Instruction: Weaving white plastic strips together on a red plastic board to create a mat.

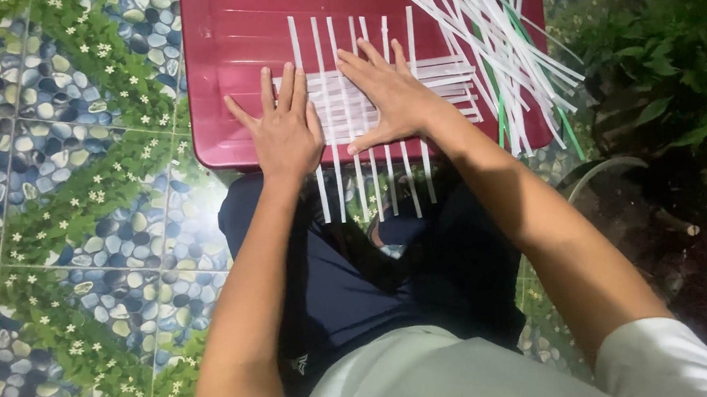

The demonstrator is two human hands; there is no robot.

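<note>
Both grips lie flat with fingers spread: the left hand (285,133) and right hand (385,97) press a woven mat of white strips (339,116) on the red plastic surface (235,49), its long strips pointing toward the person; loose white strips (492,39) lie right of the mat

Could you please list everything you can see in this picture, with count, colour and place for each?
woven strips: several, white, crossed in a flat weave on the board under both hands
loose strips: a pile, mostly white with a few green, on the board's right part
board: one, dark red plastic, flat on the floor ahead of the knees
floor tiles: many, green leaf and blue pebble pattern, left
plants: green, right edge
shorts: one pair, dark blue, centre
shirt: light grey, bottom
left hand: flat on the weave
right hand: flat on the weave
</note>
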